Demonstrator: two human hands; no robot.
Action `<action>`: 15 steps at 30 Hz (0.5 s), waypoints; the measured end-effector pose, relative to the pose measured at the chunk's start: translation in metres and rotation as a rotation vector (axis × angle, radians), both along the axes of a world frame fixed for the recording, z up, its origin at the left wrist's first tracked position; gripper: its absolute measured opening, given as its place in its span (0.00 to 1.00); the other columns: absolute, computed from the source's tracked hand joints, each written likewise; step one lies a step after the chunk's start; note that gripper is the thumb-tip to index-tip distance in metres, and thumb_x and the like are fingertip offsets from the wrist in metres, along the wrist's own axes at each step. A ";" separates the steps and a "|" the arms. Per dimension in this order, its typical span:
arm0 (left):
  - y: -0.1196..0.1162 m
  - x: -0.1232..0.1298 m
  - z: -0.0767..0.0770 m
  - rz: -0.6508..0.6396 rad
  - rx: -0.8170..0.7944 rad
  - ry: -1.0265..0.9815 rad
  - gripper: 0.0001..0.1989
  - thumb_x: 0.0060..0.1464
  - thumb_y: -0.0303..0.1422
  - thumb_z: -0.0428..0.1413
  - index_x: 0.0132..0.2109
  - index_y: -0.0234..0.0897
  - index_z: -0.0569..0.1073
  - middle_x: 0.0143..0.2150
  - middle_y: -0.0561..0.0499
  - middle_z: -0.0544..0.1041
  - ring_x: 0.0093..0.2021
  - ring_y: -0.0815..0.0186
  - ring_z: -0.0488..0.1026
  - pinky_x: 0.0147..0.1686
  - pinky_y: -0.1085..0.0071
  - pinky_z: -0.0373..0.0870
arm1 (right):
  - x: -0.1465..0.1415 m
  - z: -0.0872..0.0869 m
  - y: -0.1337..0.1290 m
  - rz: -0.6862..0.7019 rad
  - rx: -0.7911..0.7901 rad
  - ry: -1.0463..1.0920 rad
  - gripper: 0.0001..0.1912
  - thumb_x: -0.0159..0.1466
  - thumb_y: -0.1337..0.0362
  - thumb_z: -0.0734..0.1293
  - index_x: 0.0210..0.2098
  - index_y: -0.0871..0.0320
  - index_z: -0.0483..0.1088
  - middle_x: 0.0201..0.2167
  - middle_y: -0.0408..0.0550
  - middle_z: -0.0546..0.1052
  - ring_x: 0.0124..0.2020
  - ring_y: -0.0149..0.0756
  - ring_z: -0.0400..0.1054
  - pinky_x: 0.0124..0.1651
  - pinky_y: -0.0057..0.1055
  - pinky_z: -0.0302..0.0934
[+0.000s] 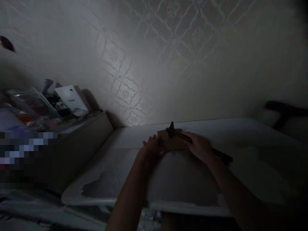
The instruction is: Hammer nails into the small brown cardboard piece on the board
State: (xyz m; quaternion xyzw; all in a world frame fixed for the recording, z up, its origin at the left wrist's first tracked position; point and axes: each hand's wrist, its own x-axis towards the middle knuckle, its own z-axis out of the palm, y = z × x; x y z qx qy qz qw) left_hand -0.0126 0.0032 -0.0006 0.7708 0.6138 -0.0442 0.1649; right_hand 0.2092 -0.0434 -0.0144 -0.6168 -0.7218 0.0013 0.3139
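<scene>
The light is dim and details are hard to make out. My right hand (199,146) is closed around the handle of a hammer (171,130). Its dark head lies over the far part of a brown rectangular block (176,146), and the handle's end sticks out to the right past my wrist. I cannot tell whether the head touches the block. My left hand (154,146) grips the block's left end, fingertips at the far edge. Beneath both hands is a pale table (125,138), with a dark grey patch (103,184) near its front left.
Patterned wallpaper (120,77) rises behind the table. On the left, a cabinet (89,144) carries a clear plastic box (36,106), a white box (72,98) and clutter. A dark object (285,109) juts in at the right.
</scene>
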 end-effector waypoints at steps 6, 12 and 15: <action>0.000 0.000 0.000 -0.007 0.014 -0.015 0.51 0.44 0.62 0.51 0.68 0.44 0.43 0.70 0.40 0.39 0.68 0.45 0.35 0.59 0.36 0.36 | 0.000 0.000 0.001 0.011 0.003 0.005 0.22 0.61 0.68 0.63 0.54 0.47 0.68 0.46 0.45 0.77 0.45 0.41 0.72 0.46 0.36 0.64; 0.001 -0.001 -0.001 -0.014 0.018 0.002 0.51 0.44 0.63 0.50 0.68 0.43 0.42 0.70 0.39 0.39 0.68 0.44 0.35 0.58 0.35 0.39 | 0.001 -0.002 0.002 0.012 0.026 0.013 0.23 0.60 0.68 0.64 0.55 0.46 0.67 0.44 0.44 0.78 0.43 0.40 0.72 0.45 0.35 0.65; 0.001 0.000 -0.002 -0.016 0.015 0.007 0.50 0.46 0.61 0.50 0.68 0.41 0.43 0.70 0.38 0.39 0.68 0.43 0.35 0.58 0.35 0.38 | 0.001 -0.002 0.002 0.014 0.029 0.020 0.23 0.60 0.68 0.63 0.54 0.45 0.68 0.43 0.43 0.78 0.43 0.40 0.73 0.46 0.35 0.65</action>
